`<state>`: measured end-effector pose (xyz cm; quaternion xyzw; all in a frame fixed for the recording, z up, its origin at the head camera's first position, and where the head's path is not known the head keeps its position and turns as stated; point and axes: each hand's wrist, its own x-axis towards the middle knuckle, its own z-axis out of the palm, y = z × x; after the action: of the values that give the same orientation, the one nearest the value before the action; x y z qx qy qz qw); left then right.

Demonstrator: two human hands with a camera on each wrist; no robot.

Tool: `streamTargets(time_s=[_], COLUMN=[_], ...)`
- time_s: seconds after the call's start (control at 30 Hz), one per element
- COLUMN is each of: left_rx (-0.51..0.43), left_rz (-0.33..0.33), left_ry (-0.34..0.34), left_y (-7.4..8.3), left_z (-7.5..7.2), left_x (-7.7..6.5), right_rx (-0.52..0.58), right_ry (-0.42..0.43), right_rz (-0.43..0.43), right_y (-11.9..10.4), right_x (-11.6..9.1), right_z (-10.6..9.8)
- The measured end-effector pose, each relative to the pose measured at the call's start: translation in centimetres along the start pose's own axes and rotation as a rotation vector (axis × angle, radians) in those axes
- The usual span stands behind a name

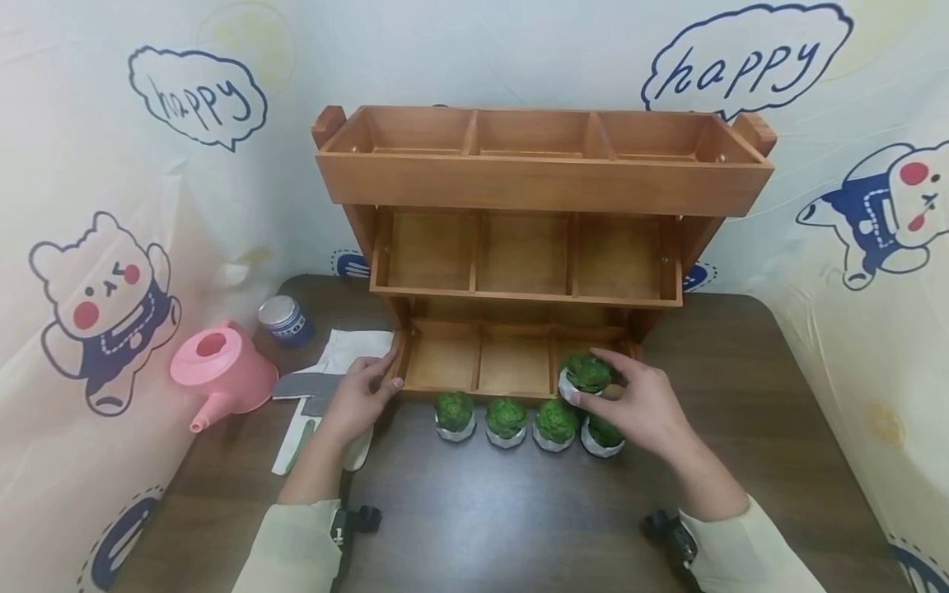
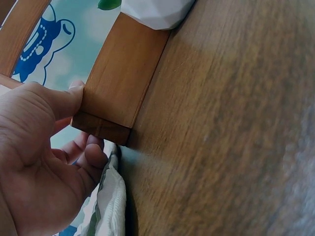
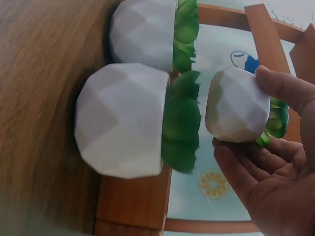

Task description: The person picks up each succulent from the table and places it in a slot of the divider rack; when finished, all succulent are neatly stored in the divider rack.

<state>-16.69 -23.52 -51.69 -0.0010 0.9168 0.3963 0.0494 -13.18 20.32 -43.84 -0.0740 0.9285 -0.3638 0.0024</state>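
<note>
Pinching a faceted white pot with rounded green leaves in the right hand, raised by the near edge of the bottom right compartment of a three-tiered shelf of smooth brown wood. Gripping its lower left corner with the left hand. Facing four matching pots lined up nearer on a dark wood-grained table.

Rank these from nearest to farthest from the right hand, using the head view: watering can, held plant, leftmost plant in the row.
1. Held plant: gripped by the right hand.
2. Leftmost plant: left end of the row.
3. Watering can: far left, beyond the left hand.
</note>
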Motion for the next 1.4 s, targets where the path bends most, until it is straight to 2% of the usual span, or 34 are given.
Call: streamTargets(time_s=[0.27,0.47,1.03,1.4], left_rx=[0.010,0.007,0.010,0.010], left_rz=[-0.015,-0.015,-0.015,-0.024], left_ry=[-0.010,-0.005,-0.002,-0.003], left_y=[-0.3,-0.3,0.0,0.1], left_z=[0.0,0.2,0.2,0.1], left_x=[-0.4,-0.4,-0.2,-0.1], right_rx=[0.036,0.006,0.009,0.012], right_ry=[-0.025,-0.007,-0.028,-0.092], right_rz=[-0.024,-0.064,-0.107,-0.095], right_y=[-1.0,-1.7,-3.9,-5.0], right_x=[0.6,1.3,3.7,4.6], right_z=[1.6,2.7,5.0,6.3])
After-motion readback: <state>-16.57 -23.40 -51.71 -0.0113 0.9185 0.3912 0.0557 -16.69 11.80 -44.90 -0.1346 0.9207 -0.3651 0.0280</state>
